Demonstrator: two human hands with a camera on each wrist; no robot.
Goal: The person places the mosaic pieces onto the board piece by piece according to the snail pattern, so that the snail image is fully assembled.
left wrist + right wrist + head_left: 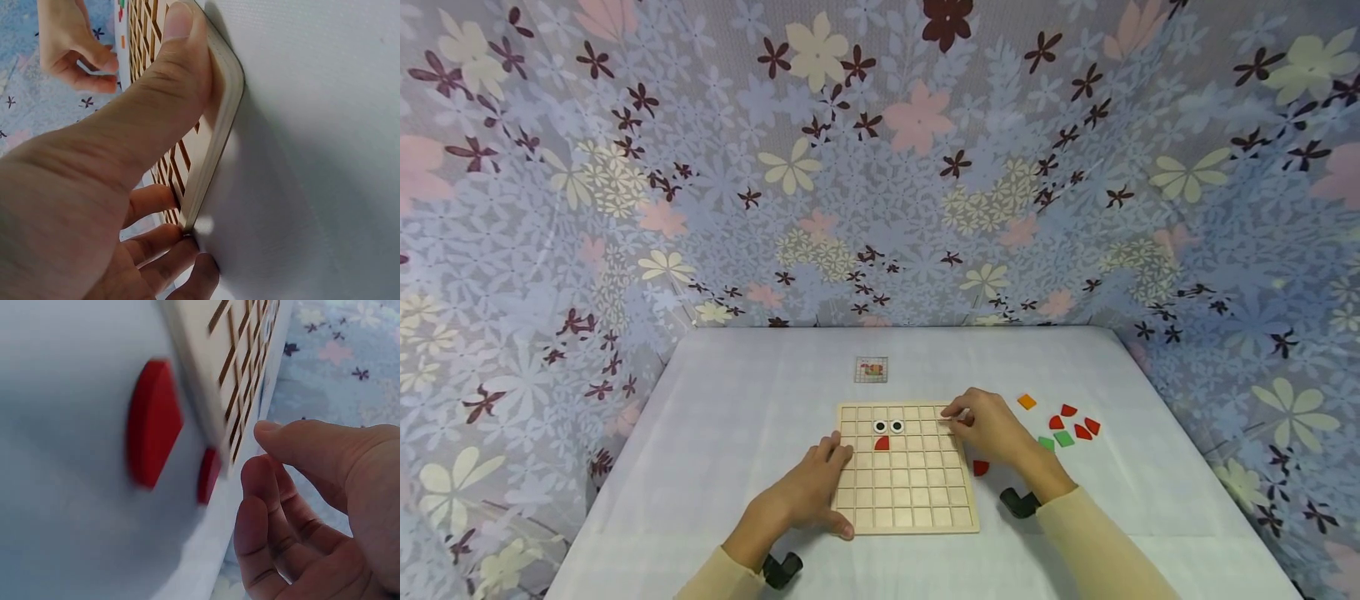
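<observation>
The left grip (808,492) is spread and holds nothing enclosed: its thumb rests on the near corner of the wooden grid board (917,500), with the other fingers along the board's edge on that side. The board lies flat on the desk (760,367), reaching from the left grip across to the right grip (988,425), which is poised at its far right corner. The right grip's fingers are bent with thumb and forefinger close together; whether they pinch a small piece cannot be told. Between the two grips, two white discs (880,427) with black centres sit side by side on the board, and a red quarter-round piece (882,443) sits just on the near side of the disc closer to the left grip. A small picture card (871,370) lies beyond the board, farther out than either grip. To the right of the right grip are an orange piece (1027,402), two green pieces (1063,438) and a cluster of red pieces (1092,427). Another red piece (981,468) lies on the near side of the right grip, just beside the board's edge. Flowered cloth (917,208) rises beyond both grips.
</observation>
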